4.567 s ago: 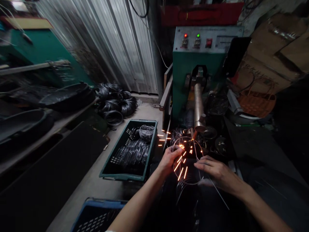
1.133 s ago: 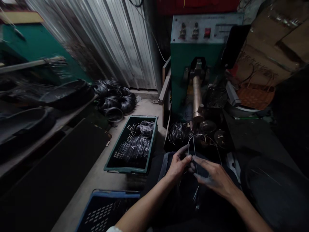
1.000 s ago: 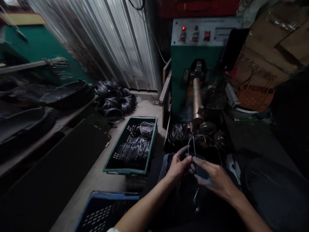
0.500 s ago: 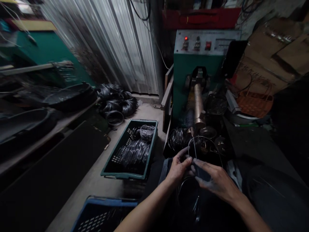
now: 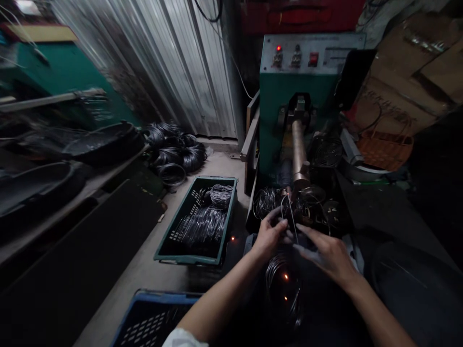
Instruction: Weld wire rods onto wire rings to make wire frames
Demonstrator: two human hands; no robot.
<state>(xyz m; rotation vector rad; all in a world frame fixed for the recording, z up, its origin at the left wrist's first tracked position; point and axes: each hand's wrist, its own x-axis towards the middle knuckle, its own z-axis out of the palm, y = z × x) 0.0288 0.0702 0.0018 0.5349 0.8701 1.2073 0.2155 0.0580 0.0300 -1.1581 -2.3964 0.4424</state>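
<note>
A thin wire ring [image 5: 292, 219] stands upright at the electrode tips of a green machine [image 5: 278, 86], where a small orange glow shows. My left hand [image 5: 272, 233] pinches the ring's left side between thumb and fingers. Just right of the ring is my right hand [image 5: 323, 248], its fingers stretched and apart, with nothing visibly gripped. Below both hands hangs a bundle of wire rings [image 5: 282, 289], partly lost in the dark. Orange sparks show by the bundle and left of my left forearm.
A green crate [image 5: 197, 219] of wire pieces stands on the floor to the left, with a blue crate [image 5: 144, 318] nearer. Black wire coils [image 5: 175, 149] lie by the metal wall. A wicker basket [image 5: 387, 147] and cardboard [image 5: 405, 82] are at the right.
Both hands have moved slightly up toward the electrodes with the ring. My right hand's fingers have come away from the wire. Orange sparks and a glow at the tips have appeared.
</note>
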